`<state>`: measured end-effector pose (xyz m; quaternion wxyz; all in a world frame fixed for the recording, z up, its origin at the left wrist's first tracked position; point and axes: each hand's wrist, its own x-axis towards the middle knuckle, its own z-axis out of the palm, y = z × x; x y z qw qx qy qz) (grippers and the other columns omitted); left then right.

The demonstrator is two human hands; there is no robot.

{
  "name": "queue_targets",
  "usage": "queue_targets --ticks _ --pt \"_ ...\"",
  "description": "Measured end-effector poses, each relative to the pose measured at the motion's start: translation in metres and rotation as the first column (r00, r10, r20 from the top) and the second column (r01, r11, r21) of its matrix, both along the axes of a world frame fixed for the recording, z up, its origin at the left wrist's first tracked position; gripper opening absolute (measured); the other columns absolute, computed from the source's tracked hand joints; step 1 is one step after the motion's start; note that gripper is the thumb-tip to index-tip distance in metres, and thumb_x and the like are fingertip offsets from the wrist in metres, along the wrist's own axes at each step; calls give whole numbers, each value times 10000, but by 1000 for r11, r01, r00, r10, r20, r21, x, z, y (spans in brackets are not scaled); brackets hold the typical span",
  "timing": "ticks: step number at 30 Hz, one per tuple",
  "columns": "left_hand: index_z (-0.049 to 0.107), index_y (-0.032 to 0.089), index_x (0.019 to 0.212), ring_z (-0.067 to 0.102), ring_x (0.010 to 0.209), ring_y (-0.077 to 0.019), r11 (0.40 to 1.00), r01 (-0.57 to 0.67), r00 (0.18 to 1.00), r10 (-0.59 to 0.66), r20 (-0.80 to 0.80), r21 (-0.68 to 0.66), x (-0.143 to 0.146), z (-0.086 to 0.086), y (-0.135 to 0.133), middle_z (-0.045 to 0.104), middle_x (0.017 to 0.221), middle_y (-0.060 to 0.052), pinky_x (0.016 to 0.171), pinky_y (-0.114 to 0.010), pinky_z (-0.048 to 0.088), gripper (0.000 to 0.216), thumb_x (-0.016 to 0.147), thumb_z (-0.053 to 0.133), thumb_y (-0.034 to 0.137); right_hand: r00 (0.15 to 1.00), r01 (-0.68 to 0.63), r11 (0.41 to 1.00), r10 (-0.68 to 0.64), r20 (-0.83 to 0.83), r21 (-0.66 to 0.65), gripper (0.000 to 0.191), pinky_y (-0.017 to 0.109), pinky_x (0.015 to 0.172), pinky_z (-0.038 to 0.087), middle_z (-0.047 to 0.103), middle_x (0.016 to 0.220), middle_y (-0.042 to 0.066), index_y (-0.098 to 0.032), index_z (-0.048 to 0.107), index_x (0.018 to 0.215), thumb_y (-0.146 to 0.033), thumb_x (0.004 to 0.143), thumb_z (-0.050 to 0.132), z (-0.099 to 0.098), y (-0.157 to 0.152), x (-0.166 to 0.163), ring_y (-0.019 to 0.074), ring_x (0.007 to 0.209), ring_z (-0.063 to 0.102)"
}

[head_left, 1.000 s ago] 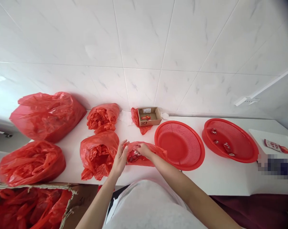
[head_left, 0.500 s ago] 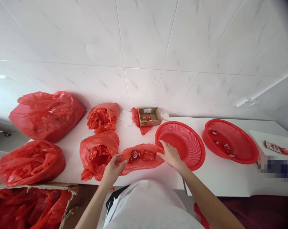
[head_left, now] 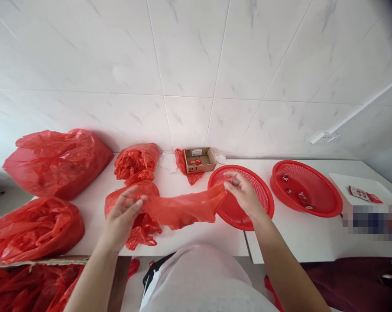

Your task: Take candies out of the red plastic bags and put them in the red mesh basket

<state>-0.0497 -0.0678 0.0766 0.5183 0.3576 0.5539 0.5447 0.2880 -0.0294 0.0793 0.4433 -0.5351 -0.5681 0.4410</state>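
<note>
Lifted off table [head_left: 212, 243] since earlier frame: red plastic bag [head_left: 184, 210], spread across lower centre; left hand [head_left: 121, 212] pinches left end, right hand [head_left: 246, 195] right end. Basket [head_left: 264, 190] right of centre, small carton [head_left: 205, 168] mid-frame.

One head-worn cam faces forward and down: shirt [head_left: 202, 279] close at bottom edge, left hand [head_left: 121, 220] and right hand [head_left: 246, 197] near, table [head_left: 228, 240] below, wall [head_left: 189, 52] beyond.

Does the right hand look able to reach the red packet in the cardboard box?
Probably not while the right hand holds the stretched red bag; once free, likely yes, since the cardboard box is open above the red packet.
</note>
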Motion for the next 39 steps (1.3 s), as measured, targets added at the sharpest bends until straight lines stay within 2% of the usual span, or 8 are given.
queue_targets --ticks 4,10,16,24,28,33,36,39 --pt "520 257 1319 663 874 -204 985 158 959 -135 -248 74 -5 25 21 700 851 -22 795 -312 519 724 652 777 364 1000 11 998 -9 -26 56 323 298 741 482 623 826 -2 -240 565 1122 -384 835 602 29 12 -8 156 786 601" --pt "587 236 1211 675 936 -283 955 239 813 -296 -501 -177 -20 12 23 731 872 -47 825 -373 507 602 654 724 418 999 28 994 -31 28 102 306 314 755 475 606 776 -14 -246 560 1117 -396 851 575 34 16 -1 159 773 599" --pt "563 215 638 585 594 -183 890 359 628 -453 -632 -281 -28 10 26 596 599 23 561 -285 411 302 769 608 484 998 37 995 -42 54 88 297 339 783 482 625 809 -2 -261 550 1110 -407 852 555 27 19 8 182 819 618" --pt "602 207 843 606 998 -241 944 295 951 -276 -138 148 17 30 62 683 1063 -81 864 -356 447 272 804 625 475 969 -63 984 20 245 168 283 330 763 462 611 849 -5 -263 577 1100 -379 843 560 43 41 -3 158 785 581" --pt "550 246 1113 637 837 -180 879 428 894 -446 44 212 45 45 88 678 977 -42 798 -337 473 350 824 630 425 877 -393 906 319 359 155 262 314 756 460 600 866 -6 -246 609 1073 -333 828 575 73 60 -25 148 802 574" --pt "494 229 1243 494 564 -86 672 740 655 -733 -185 -41 78 60 109 553 743 37 569 -246 421 586 727 740 357 745 -644 749 567 351 157 207 262 672 450 591 759 -27 -212 630 1012 -244 816 573 96 88 -63 115 693 543" --pt "569 188 1032 388 495 -69 723 686 686 -680 -260 -83 92 56 122 441 639 66 467 -221 348 410 719 728 401 743 -668 715 621 252 207 228 274 733 472 629 853 -4 -211 609 1052 -234 831 558 90 102 -76 125 780 582" --pt "511 198 881 275 434 -60 793 606 760 -599 -251 -59 96 49 138 281 548 102 438 -207 300 304 825 569 492 839 -544 794 500 217 271 297 308 818 478 628 1014 28 -225 579 1114 -233 818 577 71 113 -76 143 909 578"
